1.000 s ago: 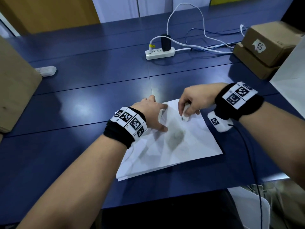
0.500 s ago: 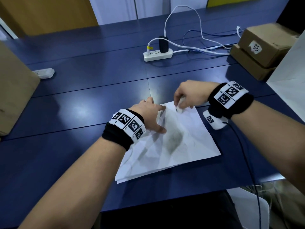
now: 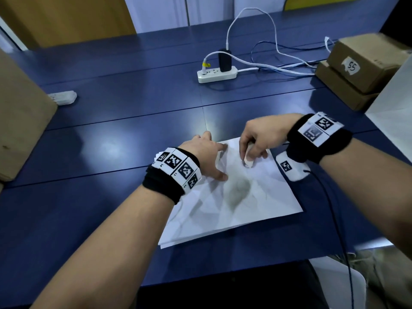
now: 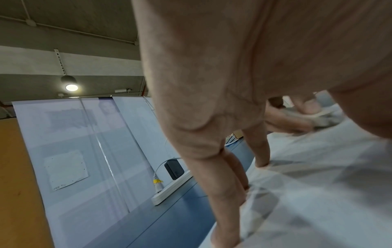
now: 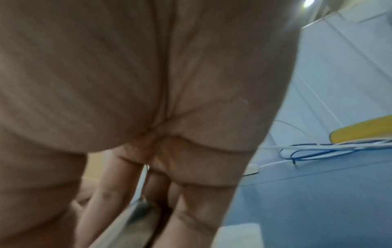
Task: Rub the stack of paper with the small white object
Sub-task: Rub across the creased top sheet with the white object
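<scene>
Stack of paper (image 3: 245, 197) lies on the blue surface (image 3: 111, 152), toward its near edge, turned at a slant. Top sheet creased, with a grey smudge (image 3: 236, 190) near the middle.

Right hand (image 3: 260, 137): grip clamped on the small white object (image 3: 248, 162), pinched between thumb and fingertips, its lower end touching the paper near the stack's far edge. The end reads dirty grey in the right wrist view (image 5: 142, 216).

Left hand (image 3: 202, 152): grip apart, fingers (image 4: 224, 181) spread and straight, tips pressing down on the stack's far left corner, thumb planted just beside the smudge.

Step in hand, as judged: rubbing strokes over the top sheet, smudge not yet cleared.

To do it well:
- Keep the left fingertips pressing firm; the creases suggest the sheet buckles easily.
- Stroke away from the anchoring hand, not toward it, so the paper is pulled taut.
- Short, even passes, working down from the far edge onto the smudge.
- Moderate pressure; a hard push may tear or shift loose sheets.
- A soiled end may smear; turn to a cleaner face.
</scene>
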`<state>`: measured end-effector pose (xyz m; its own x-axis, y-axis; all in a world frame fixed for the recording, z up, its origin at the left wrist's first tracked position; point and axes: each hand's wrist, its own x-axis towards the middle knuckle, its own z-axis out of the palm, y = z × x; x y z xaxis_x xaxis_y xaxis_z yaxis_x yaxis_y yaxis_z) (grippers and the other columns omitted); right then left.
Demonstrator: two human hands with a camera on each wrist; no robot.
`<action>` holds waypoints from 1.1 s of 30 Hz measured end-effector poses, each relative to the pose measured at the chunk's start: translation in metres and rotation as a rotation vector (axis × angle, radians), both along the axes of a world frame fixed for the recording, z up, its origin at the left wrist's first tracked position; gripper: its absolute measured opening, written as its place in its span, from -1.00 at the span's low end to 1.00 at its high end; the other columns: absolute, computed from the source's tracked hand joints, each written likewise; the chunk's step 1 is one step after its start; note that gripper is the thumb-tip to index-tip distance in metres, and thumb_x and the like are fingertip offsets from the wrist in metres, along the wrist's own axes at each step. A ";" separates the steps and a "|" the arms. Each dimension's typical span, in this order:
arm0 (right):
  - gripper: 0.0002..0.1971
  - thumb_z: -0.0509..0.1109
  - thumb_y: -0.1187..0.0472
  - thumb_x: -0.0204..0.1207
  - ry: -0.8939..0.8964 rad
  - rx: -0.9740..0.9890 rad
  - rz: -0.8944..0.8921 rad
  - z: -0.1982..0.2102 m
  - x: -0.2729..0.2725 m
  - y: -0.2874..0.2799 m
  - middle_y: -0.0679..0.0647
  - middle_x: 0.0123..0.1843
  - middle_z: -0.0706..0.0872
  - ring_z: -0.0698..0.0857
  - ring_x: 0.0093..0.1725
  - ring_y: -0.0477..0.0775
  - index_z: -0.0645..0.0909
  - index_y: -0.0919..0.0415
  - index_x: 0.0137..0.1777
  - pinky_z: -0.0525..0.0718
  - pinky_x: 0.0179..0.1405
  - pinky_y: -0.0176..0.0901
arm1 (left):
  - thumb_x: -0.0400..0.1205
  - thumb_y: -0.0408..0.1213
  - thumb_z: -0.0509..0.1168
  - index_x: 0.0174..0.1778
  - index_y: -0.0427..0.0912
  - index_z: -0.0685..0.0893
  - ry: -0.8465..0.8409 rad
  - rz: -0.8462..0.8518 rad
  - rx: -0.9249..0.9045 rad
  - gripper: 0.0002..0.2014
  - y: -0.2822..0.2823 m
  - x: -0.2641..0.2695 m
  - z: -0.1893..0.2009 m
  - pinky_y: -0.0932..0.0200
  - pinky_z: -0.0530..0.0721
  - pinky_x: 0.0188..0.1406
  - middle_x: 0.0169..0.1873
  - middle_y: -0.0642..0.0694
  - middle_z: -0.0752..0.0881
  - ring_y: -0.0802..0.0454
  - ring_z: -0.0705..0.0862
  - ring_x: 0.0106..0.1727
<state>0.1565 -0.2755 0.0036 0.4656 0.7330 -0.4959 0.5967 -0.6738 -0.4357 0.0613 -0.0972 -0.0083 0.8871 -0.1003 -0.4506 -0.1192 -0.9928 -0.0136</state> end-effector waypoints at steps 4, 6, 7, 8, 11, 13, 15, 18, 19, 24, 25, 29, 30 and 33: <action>-0.90 0.61 0.07 0.35 -0.288 0.144 -0.205 -0.004 0.017 0.000 0.03 -0.35 0.83 0.79 -0.46 -0.04 0.79 0.00 -0.16 0.81 -0.07 -0.06 | 0.36 0.40 0.44 0.68 0.20 0.21 -0.012 -0.009 0.012 -0.01 0.000 -0.001 -0.001 -0.14 0.63 0.13 0.27 -0.15 0.38 -0.20 0.43 0.35; -0.91 0.61 0.10 0.34 -0.222 0.087 -0.152 -0.003 0.012 -0.003 0.06 -0.34 0.83 0.77 -0.50 -0.04 0.80 0.01 -0.17 0.82 -0.12 -0.07 | 0.37 0.40 0.43 0.69 0.20 0.19 -0.018 -0.016 0.015 -0.01 0.000 -0.002 -0.001 -0.13 0.60 0.11 0.28 -0.15 0.38 -0.20 0.42 0.36; -0.90 0.63 0.11 0.33 -0.143 0.035 -0.100 -0.001 0.005 -0.004 0.08 -0.34 0.83 0.76 -0.50 -0.03 0.81 0.02 -0.17 0.80 -0.18 -0.12 | 0.38 0.39 0.43 0.69 0.20 0.19 -0.017 -0.017 0.010 -0.01 0.000 -0.001 -0.002 -0.12 0.59 0.11 0.28 -0.15 0.38 -0.20 0.42 0.37; -0.89 0.65 0.12 0.32 -0.068 -0.013 -0.054 0.001 -0.001 -0.005 0.10 -0.34 0.83 0.74 -0.50 -0.02 0.82 0.03 -0.17 0.75 -0.23 -0.14 | 0.38 0.38 0.43 0.69 0.20 0.19 -0.014 -0.015 0.006 -0.02 0.001 -0.001 -0.001 -0.12 0.59 0.11 0.29 -0.15 0.37 -0.20 0.41 0.37; -0.89 0.65 0.11 0.34 -0.088 -0.004 -0.053 0.002 -0.002 -0.005 0.06 -0.36 0.82 0.75 -0.48 -0.02 0.82 0.02 -0.15 0.74 -0.21 -0.13 | 0.38 0.38 0.44 0.69 0.19 0.20 -0.008 -0.013 0.004 -0.02 0.000 -0.001 -0.001 -0.12 0.58 0.11 0.29 -0.16 0.37 -0.20 0.41 0.38; -0.94 0.58 0.12 0.40 -0.239 0.083 -0.145 -0.002 0.007 -0.003 -0.01 -0.39 0.79 0.78 -0.46 -0.02 0.81 0.00 -0.13 0.80 -0.11 -0.10 | 0.38 0.38 0.43 0.69 0.18 0.20 -0.009 -0.017 0.013 -0.02 -0.001 -0.002 -0.001 -0.13 0.59 0.10 0.30 -0.16 0.37 -0.21 0.41 0.37; -0.93 0.55 0.15 0.43 -0.296 0.106 -0.193 -0.005 0.011 -0.006 -0.02 -0.37 0.79 0.79 -0.44 0.03 0.80 0.02 -0.10 0.80 -0.10 -0.08 | 0.39 0.39 0.43 0.69 0.18 0.19 -0.014 -0.016 0.019 -0.02 -0.001 -0.002 -0.001 -0.13 0.60 0.10 0.30 -0.16 0.38 -0.21 0.42 0.37; -0.89 0.63 0.13 0.33 -0.107 -0.006 -0.084 0.000 0.004 -0.010 0.03 -0.39 0.80 0.75 -0.48 0.02 0.81 0.03 -0.15 0.76 -0.20 -0.07 | 0.39 0.38 0.43 0.70 0.19 0.17 -0.010 -0.013 0.016 -0.01 0.000 -0.002 0.000 -0.15 0.62 0.15 0.30 -0.16 0.37 -0.20 0.41 0.37; -0.88 0.64 0.11 0.32 -0.060 -0.032 -0.050 0.003 0.001 -0.011 0.05 -0.36 0.82 0.76 -0.47 0.02 0.81 0.01 -0.16 0.77 -0.19 -0.04 | 0.39 0.38 0.43 0.70 0.19 0.18 -0.008 -0.013 0.013 -0.01 -0.001 -0.002 0.000 -0.15 0.62 0.16 0.30 -0.16 0.37 -0.20 0.41 0.38; -0.94 0.56 0.07 0.39 -0.270 0.110 -0.202 -0.003 0.018 -0.008 0.03 -0.32 0.83 0.81 -0.41 0.00 0.77 -0.03 -0.16 0.80 0.01 -0.01 | 0.39 0.37 0.44 0.68 0.17 0.24 -0.015 -0.008 0.004 -0.04 -0.001 -0.002 -0.001 -0.09 0.58 0.06 0.29 -0.16 0.38 -0.21 0.42 0.37; -0.94 0.57 0.08 0.39 -0.262 0.109 -0.203 -0.003 0.017 -0.009 0.03 -0.33 0.83 0.81 -0.41 0.00 0.78 -0.03 -0.17 0.80 -0.01 -0.03 | 0.39 0.37 0.44 0.68 0.17 0.23 -0.017 -0.005 0.004 -0.04 -0.001 -0.002 -0.001 -0.09 0.57 0.05 0.29 -0.16 0.38 -0.20 0.42 0.37; -0.91 0.65 0.14 0.33 0.020 -0.071 -0.036 0.007 -0.007 -0.013 0.08 -0.34 0.82 0.72 -0.48 -0.01 0.82 0.01 -0.19 0.68 -0.34 -0.25 | 0.39 0.35 0.46 0.68 0.20 0.21 -0.017 -0.001 0.000 -0.03 0.001 -0.001 -0.001 -0.15 0.61 0.16 0.32 -0.15 0.38 -0.20 0.41 0.40; -0.91 0.65 0.15 0.34 0.038 -0.079 -0.013 0.008 -0.010 -0.012 0.09 -0.31 0.84 0.72 -0.47 -0.03 0.83 0.01 -0.17 0.67 -0.34 -0.24 | 0.38 0.35 0.46 0.68 0.20 0.21 -0.015 -0.001 -0.001 -0.03 0.001 -0.001 -0.001 -0.16 0.62 0.19 0.33 -0.15 0.38 -0.20 0.41 0.40; -0.93 0.58 0.11 0.41 -0.179 0.049 -0.093 0.001 0.006 -0.007 0.01 -0.32 0.83 0.78 -0.43 -0.06 0.81 -0.02 -0.12 0.73 -0.17 -0.22 | 0.37 0.36 0.46 0.68 0.18 0.23 -0.013 -0.008 0.000 -0.03 0.000 -0.001 0.000 -0.15 0.61 0.17 0.31 -0.16 0.39 -0.22 0.42 0.39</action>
